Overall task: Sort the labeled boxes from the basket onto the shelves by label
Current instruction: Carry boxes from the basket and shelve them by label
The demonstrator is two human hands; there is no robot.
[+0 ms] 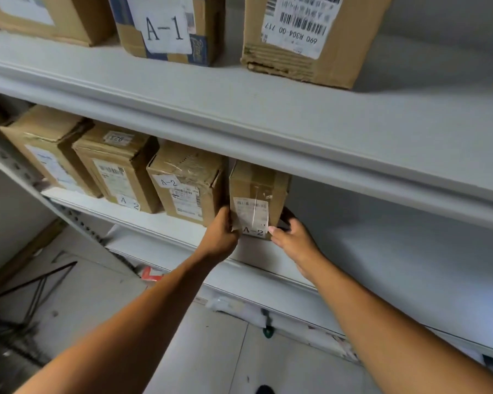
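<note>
A small brown cardboard box labelled A-2 (256,191) stands upright on the middle shelf (382,251), at the right end of a row of boxes. My left hand (221,237) grips its lower left edge. My right hand (292,237) holds its lower right corner, thumb on the front and fingers behind. To its left stand a taped A-2 box (187,180), another A-2 box (117,169) and a further brown box (44,143) whose label I cannot read.
The upper shelf (239,109) carries a box labelled A-1 (165,27), a barcode-labelled box (310,35) and another box (49,15). Right of the held box the middle shelf is bare. A black wire basket (17,308) sits on the floor at lower left.
</note>
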